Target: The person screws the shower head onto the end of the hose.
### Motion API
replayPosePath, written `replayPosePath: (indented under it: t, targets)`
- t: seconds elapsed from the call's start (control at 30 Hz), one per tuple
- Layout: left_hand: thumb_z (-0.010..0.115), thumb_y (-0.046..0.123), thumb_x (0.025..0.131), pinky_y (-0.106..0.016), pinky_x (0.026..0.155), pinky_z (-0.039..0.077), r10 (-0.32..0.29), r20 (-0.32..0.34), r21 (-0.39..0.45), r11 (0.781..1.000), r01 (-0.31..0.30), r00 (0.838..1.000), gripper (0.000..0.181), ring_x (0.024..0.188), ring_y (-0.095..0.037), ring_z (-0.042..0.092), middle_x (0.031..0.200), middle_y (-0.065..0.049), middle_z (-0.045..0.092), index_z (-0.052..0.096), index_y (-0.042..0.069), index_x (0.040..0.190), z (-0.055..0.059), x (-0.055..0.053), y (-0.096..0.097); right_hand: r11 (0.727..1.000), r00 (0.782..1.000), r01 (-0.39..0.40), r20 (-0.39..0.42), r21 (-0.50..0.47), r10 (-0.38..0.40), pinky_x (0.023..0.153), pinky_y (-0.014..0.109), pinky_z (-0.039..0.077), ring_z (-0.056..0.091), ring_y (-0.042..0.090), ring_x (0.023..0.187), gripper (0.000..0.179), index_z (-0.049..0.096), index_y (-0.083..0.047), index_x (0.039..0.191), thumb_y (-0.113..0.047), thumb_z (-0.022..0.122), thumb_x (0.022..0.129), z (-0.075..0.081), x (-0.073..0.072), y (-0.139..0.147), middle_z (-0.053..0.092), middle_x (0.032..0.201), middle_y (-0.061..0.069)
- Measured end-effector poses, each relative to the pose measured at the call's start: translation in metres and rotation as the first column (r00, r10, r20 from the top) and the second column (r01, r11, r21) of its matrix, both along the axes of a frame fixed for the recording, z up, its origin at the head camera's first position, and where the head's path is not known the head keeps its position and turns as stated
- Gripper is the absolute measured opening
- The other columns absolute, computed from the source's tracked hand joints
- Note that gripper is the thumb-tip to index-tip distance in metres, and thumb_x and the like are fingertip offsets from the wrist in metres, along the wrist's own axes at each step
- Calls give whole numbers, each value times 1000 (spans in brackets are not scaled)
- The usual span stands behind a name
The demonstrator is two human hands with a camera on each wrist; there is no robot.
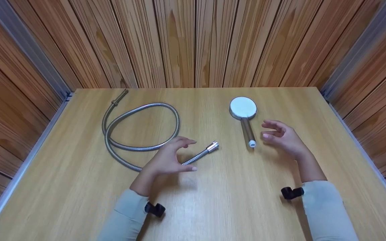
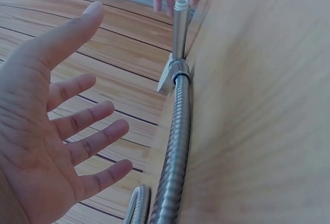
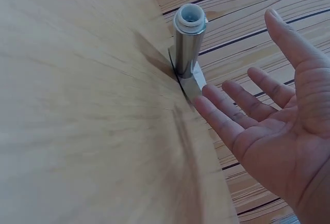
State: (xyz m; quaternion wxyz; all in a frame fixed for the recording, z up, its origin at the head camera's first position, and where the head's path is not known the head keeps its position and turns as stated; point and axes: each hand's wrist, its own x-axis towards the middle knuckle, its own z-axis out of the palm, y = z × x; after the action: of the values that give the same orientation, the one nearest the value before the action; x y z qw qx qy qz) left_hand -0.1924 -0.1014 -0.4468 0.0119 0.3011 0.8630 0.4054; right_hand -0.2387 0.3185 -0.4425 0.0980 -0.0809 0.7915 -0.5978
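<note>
A coiled metal shower hose [image 1: 178, 122] lies on the left half of the table, its shiny end nut [image 1: 212, 146] pointing right. Over the hose's near stretch hovers my left hand [image 1: 168, 157], thumb and fingers spread apart around nothing. In the left wrist view the hose [image 2: 175, 136] runs beside the palm, not gripped. Right of centre lies a shower head [image 1: 243, 107] with a white face, its handle toward me and a white threaded end [image 3: 191, 17] showing. Just right of that handle is my right hand [image 1: 281, 137], fingers loosely bent and holding nothing.
The wooden table [image 1: 233, 201] carries both parts. A plank-patterned wall [image 1: 179, 43] stands behind it, with similar panels on both sides. Small black wrist cameras [image 1: 155, 209] sit at the sleeves. The hose's far end [image 1: 121, 97] reaches near the table's back edge.
</note>
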Motion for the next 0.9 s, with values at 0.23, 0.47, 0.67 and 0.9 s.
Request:
replayPosePath:
  t: [0.23, 0.47, 0.67, 0.9]
  targets:
    - [87, 37, 73, -46, 97, 45, -18, 34, 14, 1000, 18, 999, 74, 118, -22, 52, 133, 2, 53, 56, 14, 136, -4, -12, 13, 995, 998, 15, 69, -99, -8, 93, 39, 49, 61, 21, 111, 74, 29, 6, 147, -22, 69, 92, -9, -12, -13, 36, 145, 26]
    - [87, 35, 73, -46, 97, 44, -36, 85, 35, 999, 33, 996, 72, 118, -25, 53, 132, -1, 54, 57, 13, 135, -8, -20, 24, 991, 985, 61, 167, -117, -41, 91, 34, 51, 60, 15, 106, 77, 31, 3, 146, -26, 73, 89, -13, -18, -22, 40, 140, 20]
    - [87, 33, 74, -44, 97, 46, 12, 185, 72, 997, -26, 983, 67, 118, -24, 55, 131, 1, 56, 60, 15, 132, -11, -27, 34, 988, 975, 115, 205, -108, -91, 86, 32, 54, 62, 14, 101, 73, 36, 2, 144, -28, 73, 88, -14, -22, -27, 48, 127, 13]
    - [87, 23, 74, -40, 91, 50, 18, 270, 158, 985, -63, 963, 64, 111, -23, 59, 127, -8, 58, 60, 17, 132, -19, -32, 47, 969, 959, 150, 265, -196, -95, 82, 30, 55, 62, 13, 96, 71, 34, 3, 143, -20, 73, 89, -19, -24, -34, 54, 116, 7]
